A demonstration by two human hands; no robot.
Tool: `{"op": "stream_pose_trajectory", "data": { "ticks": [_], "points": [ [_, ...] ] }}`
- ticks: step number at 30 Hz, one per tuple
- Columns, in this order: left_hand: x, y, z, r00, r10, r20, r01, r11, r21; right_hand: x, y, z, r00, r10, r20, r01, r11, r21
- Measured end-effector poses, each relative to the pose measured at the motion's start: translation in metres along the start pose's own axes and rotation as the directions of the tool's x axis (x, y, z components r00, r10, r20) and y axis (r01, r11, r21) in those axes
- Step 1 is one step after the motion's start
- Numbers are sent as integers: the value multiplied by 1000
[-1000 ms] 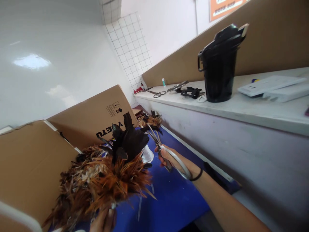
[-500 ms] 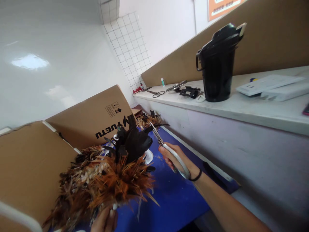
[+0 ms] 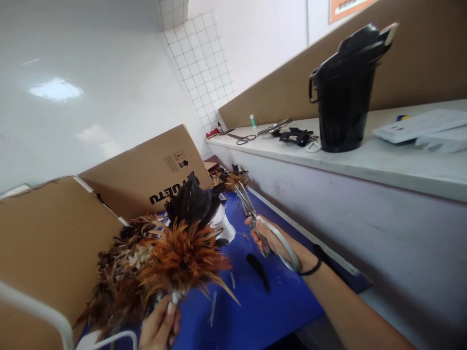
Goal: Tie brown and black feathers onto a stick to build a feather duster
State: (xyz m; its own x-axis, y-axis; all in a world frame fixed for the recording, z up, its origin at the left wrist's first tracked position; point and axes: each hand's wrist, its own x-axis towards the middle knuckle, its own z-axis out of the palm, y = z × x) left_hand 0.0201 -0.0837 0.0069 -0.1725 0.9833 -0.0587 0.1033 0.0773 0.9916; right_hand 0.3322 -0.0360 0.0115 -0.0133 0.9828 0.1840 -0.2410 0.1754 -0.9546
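My left hand is closed round the pale stem of a feather bunch, which has orange-brown feathers below and long black ones on top. In my right hand is a pair of scissors with pale looped handles. Their blades stand slightly apart, pointing up and away, to the right of the bunch and clear of it. A loose black feather lies on the blue tabletop below the scissors. Behind the bunch stands a white roll-like object, partly hidden.
A heap of brown feathers lies along the cardboard box at left. More feathers sit at the table's far end. The white ledge at right carries a black bin and another pair of scissors. A white bar crosses the lower left.
A black feather now lies on the tabletop where none showed before. The black plumes lean further left, uncovering more of the white object. The scissors' blades have parted a little; the view has shifted slightly.
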Motion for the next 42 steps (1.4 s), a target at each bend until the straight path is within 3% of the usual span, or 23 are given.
{"op": "stream_pose_trajectory", "data": {
  "ticks": [4, 6, 9, 11, 13, 16, 18, 20, 25, 30, 34, 37, 39, 42],
  "points": [
    [2, 8, 0, 997, -64, 53, 66, 997, -29, -10, -1, -2, 992, 130, -10, -130, 988, -80],
    [3, 12, -1, 994, -80, 73, 84, 995, -55, -18, 0, -6, 984, 176, 17, -169, 962, -215],
    [5, 16, -1, 993, -82, 80, 91, 990, -106, -32, 1, -14, 958, 243, 152, -147, 873, -465],
    [7, 18, -1, 995, -73, 66, 80, 989, -124, -39, 1, -18, 932, 274, 239, -59, 763, -643],
    [8, 19, -1, 996, -64, 67, 73, 987, -143, -45, 0, -21, 919, 306, 250, 19, 598, -801],
    [10, 22, 0, 993, -58, 100, 77, 978, -194, -47, -2, -23, 942, 327, 72, -30, 296, -955],
    [12, 23, 1, 990, -57, 130, 86, 969, -232, -46, -3, -23, 959, 279, -54, -107, 178, -978],
    [14, 25, 4, 986, -58, 159, 98, 961, -260, -43, -5, -22, 973, 223, -66, -117, 222, -968],
    [15, 30, 14, 982, -51, 181, 101, 955, -279, -38, -19, -3, 994, 31, 104, 69, 561, -825],
    [13, 33, 18, 987, -2, 164, 49, 957, -285, -33, -29, 21, 990, -77, 115, 136, 700, -701],
    [15, 33, 16, 987, 7, 158, 42, 951, -306, -28, -31, 33, 989, -69, 131, 142, 694, -706],
    [17, 32, 15, 991, 16, 130, 28, 943, -330, -26, -30, 36, 994, -21, 104, 93, 644, -760],
    [20, 30, 14, 994, 30, 103, 8, 936, -353, -25, -24, 33, 999, -15, 37, 39, 561, -827],
    [24, 27, 11, 996, 55, 70, -24, 923, -384, -24, -5, 18, 991, -100, -88, -48, 348, -936]
  ]
}}
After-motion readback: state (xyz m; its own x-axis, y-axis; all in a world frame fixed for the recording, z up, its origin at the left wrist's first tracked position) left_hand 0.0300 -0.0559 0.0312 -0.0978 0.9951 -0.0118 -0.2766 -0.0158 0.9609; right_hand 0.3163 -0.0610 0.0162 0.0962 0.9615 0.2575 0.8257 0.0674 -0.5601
